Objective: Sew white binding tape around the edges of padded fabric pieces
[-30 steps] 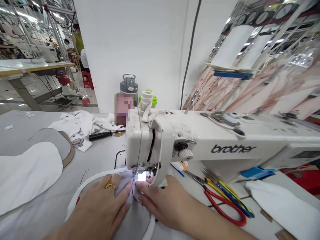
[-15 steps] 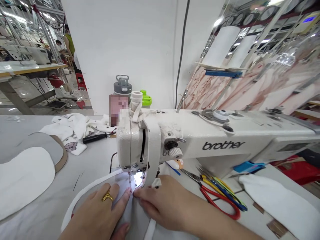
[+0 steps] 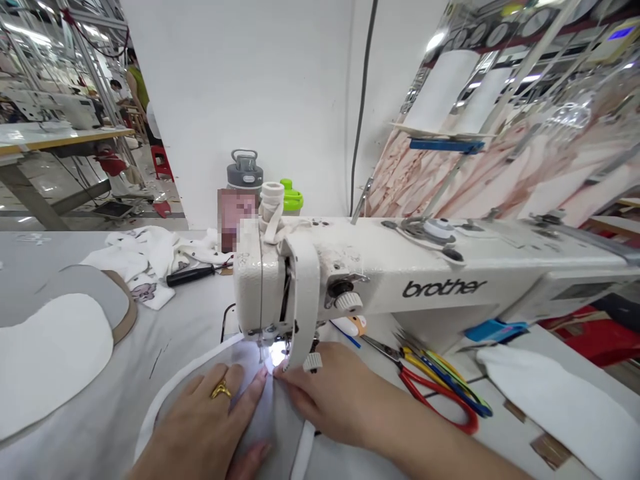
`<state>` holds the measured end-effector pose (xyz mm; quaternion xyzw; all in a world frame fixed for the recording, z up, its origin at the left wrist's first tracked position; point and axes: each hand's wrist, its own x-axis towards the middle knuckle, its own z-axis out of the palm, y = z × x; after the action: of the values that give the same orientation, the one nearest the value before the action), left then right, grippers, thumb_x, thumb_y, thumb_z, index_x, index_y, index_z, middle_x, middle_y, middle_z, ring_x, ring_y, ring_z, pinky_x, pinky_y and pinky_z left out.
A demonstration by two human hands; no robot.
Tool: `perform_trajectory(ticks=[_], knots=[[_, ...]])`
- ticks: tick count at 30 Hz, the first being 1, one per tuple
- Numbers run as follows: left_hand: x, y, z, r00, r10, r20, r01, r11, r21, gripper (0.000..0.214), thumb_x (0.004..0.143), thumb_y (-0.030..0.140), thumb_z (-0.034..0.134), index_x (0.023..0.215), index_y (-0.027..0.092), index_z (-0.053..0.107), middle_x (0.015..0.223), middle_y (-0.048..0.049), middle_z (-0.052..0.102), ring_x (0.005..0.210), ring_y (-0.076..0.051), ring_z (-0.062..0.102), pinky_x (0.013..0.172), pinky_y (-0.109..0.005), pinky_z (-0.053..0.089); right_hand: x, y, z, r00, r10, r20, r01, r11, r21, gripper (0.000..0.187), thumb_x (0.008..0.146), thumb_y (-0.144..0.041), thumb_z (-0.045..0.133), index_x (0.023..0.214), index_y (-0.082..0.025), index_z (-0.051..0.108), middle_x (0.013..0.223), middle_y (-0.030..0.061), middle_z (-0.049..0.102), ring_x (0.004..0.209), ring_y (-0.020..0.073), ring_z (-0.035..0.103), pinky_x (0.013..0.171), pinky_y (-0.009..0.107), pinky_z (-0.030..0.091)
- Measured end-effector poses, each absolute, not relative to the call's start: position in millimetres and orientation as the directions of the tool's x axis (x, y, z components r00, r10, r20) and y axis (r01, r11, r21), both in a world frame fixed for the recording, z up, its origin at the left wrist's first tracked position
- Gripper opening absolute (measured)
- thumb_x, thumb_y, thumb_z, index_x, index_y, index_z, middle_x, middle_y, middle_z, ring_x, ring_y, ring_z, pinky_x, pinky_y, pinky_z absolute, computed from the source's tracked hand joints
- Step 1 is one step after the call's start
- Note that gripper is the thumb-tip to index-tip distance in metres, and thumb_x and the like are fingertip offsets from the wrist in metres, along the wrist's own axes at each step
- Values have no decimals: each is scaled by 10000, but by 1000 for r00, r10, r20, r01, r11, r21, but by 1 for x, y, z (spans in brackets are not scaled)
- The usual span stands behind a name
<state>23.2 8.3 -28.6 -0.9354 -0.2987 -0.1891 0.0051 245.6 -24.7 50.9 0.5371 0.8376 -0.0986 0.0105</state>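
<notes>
A white Brother sewing machine (image 3: 400,287) stands across the table, its lit needle area (image 3: 277,350) at lower centre. Under the needle lies a grey fabric piece (image 3: 265,420) with white binding along its curved edge. My left hand (image 3: 205,427), wearing a gold ring, lies flat on the grey fabric left of the needle, fingers stretched out. My right hand (image 3: 335,397) rests on the fabric just right of the needle, fingertips pressing the white binding edge toward the presser foot. The two hands' fingertips almost meet in front of the needle.
Red-handled scissors (image 3: 435,397) and yellow-handled ones lie right of the machine head. White fabric pieces (image 3: 50,353) are stacked at left, printed white cloth (image 3: 150,257) and a black-handled tool (image 3: 193,273) behind. A grey-lidded bottle (image 3: 245,173) stands by the wall. More white fabric (image 3: 560,407) lies right.
The view shifted left and down slightly. Both hands stayed at the needle, sliding the grey fabric and its binding a little forward; the left thumb now shows at the bottom edge.
</notes>
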Motion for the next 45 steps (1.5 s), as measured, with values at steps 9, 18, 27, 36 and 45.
perform_trajectory(ticks=[9,18,27,36,45], knots=[[23,11,-30,741,571,354,562,-815,139,486,824,447,556,1249,260,702,1157,-118,729,945,-318,657,806,-456,544,246,-18,48,-404,898,-177,915,392,-98,275,969,-190,525,1142,-174,739,1091,135,747,1013,307,695,830,393,517],[23,22,-5,789,501,356,512,-856,73,419,873,450,597,1231,272,722,1008,-109,761,882,-293,675,772,-425,567,242,-21,47,-396,907,-142,918,393,-47,304,969,-166,520,1206,-193,709,1044,113,750,973,297,690,784,382,525],[17,34,7,834,505,222,495,-863,104,411,878,446,599,1259,316,681,1001,-85,732,980,-290,646,888,-431,534,238,-22,40,-409,904,-125,912,409,-25,281,995,-180,468,1175,-169,683,1029,128,742,921,301,699,750,395,548],[33,27,30,828,530,182,510,-848,147,492,805,546,637,1211,278,710,1021,-104,754,1031,-330,659,959,-432,519,234,-21,37,-408,905,-123,910,414,26,209,963,-150,509,1090,-165,674,989,122,740,894,285,701,746,373,568],[30,25,26,864,468,-185,493,-861,125,593,907,524,568,1308,98,668,1257,-184,711,1100,-394,676,926,-521,585,241,-21,38,-384,913,-139,923,376,-80,283,1023,-257,462,1159,-152,687,1045,137,735,942,303,703,784,401,554]])
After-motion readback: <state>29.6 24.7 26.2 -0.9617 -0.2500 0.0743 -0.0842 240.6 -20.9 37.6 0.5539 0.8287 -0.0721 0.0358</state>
